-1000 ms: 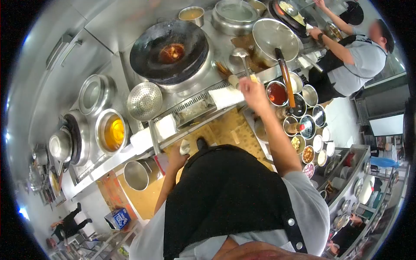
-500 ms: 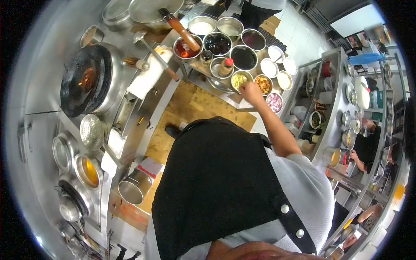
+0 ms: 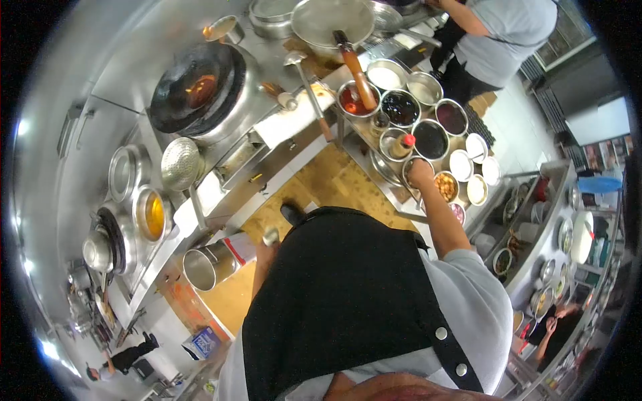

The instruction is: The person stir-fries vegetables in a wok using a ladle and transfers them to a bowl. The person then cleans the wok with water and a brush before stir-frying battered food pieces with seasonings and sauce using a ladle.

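Note:
My right hand (image 3: 420, 172) reaches down into a small metal bowl (image 3: 409, 180) in the cluster of ingredient bowls. It looks closed, but its fingertips and whatever they hold are hidden. Beside it stand a bowl of brown diced pieces (image 3: 445, 186) and a bowl of chopped purple onion (image 3: 457, 212), partly covered by my forearm. A red-capped bottle (image 3: 402, 144) rests in the bowl just behind. Low at my left side, my left hand (image 3: 266, 250) is closed around a small pale, rounded object (image 3: 270, 236), too small to identify.
A wok (image 3: 194, 93) sits on the stove at left, with a perforated skimmer (image 3: 180, 164) and a ladle (image 3: 311, 87) near it. A tall metal pot (image 3: 207, 266) stands low at left. A co-worker (image 3: 505, 40) is at the back right, by dark sauce bowls (image 3: 430, 139).
The view has swung, shifting the counter rightward and down. My right hand has lowered into the bowl that showed yellowish chopped pieces. My left hand has come into sight with a pale object.

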`<state>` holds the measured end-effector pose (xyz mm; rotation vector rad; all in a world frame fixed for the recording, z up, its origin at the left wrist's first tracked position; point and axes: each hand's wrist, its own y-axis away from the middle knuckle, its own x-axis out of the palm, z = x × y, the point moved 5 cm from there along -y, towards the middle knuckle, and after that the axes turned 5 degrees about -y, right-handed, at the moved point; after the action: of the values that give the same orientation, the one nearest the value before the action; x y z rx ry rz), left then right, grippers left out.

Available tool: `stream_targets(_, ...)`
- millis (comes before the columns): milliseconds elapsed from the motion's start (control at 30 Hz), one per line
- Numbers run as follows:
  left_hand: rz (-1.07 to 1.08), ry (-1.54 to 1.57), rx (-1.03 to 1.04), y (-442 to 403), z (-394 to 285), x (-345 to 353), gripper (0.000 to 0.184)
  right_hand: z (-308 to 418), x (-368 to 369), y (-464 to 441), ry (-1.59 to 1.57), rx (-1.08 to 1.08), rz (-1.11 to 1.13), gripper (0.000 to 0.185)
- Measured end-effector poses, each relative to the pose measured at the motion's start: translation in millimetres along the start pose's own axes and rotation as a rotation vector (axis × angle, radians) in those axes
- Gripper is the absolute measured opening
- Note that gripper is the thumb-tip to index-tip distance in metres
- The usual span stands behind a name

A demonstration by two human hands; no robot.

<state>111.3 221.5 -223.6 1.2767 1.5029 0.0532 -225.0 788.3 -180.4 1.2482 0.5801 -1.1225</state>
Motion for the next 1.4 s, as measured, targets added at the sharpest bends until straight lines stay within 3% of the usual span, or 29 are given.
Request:
stream_targets(233, 0.138, -0.086, -0.058, 1, 142, 38, 0.032, -13, 34, -18, 0.079, -0.083, -0.021, 0.032)
stream_targets(400, 0.149, -0.029, -0.141, -17, 207, 13, 0.029, 2, 17, -7, 0.061, -0.068, -0.246, 0.023)
stream_targets(467, 0.125, 0.018, -0.156, -36, 221, -4, 0.027, -2, 11, -5, -0.042, -0.104, -0.287, 0.02)
stream_targets(567, 0.071, 0.128, -0.131, -92, 232, -30, 0.026, -7, -5, 4, 0.042, -0.07, -0.451, 0.025)
stream_targets(633, 0.02, 0.298, -0.088, -131, 220, -57, 0.025, -68, 10, -27, -0.052, 0.096, -0.454, 0.027)
stream_targets(667, -0.066, 0.58, -0.068, -137, 194, -82, 0.021, -68, 5, -24, 0.098, 0.105, -0.297, 0.026)
stream_targets(733, -0.076, 0.538, 0.03, -141, 155, -137, 0.026, -48, -10, 25, -0.898, 0.26, -0.307, 0.019)
stream_targets(833, 0.039, 0.251, -0.123, -175, 184, -130, 0.032, -16, -29, 56, -1.31, 0.43, -0.3, 0.012)
stream_targets(933, -0.004, 0.698, -0.15, -189, 225, -99, 0.033, 65, -76, 75, -1.457, 0.168, -0.196, 0.012)
stream_targets(967, -0.033, 0.511, -0.023, -199, 248, -82, 0.029, 122, -96, 81, -1.344, 0.12, -0.187, 0.016)
stream_targets(1033, 0.076, 0.423, -0.242, -189, 285, -46, 0.024, 245, -129, 80, -1.192, -0.063, -0.141, 0.022)
stream_targets(1100, 0.172, 0.32, -0.374, -168, 303, -32, 0.02, 376, -144, 62, -0.979, -0.111, -0.107, 0.027)
stream_targets(1200, 0.161, 0.352, -0.299, -142, 295, -44, 0.017, 541, -133, 8, -0.658, -0.416, 0.017, 0.028)
stream_targets(1267, 0.107, 0.463, -0.25, -125, 282, -60, 0.018, 635, -123, -24, -0.667, -0.617, 0.089, 0.03)
stream_targets(1300, 0.067, 0.553, -0.231, -115, 271, -71, 0.019, 663, -123, -31, -0.655, -0.745, 0.064, 0.031)
stream_targets(1400, -0.04, 0.781, -0.251, -86, 233, -110, 0.025, 686, -133, -26, -0.939, -0.683, -0.014, 0.03)
